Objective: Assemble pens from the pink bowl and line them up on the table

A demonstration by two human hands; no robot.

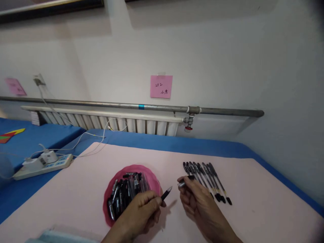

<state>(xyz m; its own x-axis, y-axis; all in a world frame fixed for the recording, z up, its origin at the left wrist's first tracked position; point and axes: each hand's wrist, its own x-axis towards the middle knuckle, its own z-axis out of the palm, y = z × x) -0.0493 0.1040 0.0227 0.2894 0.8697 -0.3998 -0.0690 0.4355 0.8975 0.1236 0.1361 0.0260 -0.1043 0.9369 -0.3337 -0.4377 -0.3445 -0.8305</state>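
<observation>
Your left hand grips a pen by the barrel, tip toward your right hand, whose grip is closed on a pen cap. Both hover over the pink counter, btwn the red dish of loose pens & the row of capped pens. Judgement: pen is light, stiff, smooth plastic, prob. slippery; hold mid-barrel w/ fingertips.

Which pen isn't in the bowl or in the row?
The pen pinched in the left hand, pointing toward the right hand. The others lie heaped in the pink bowl or lined up on the table.
</observation>
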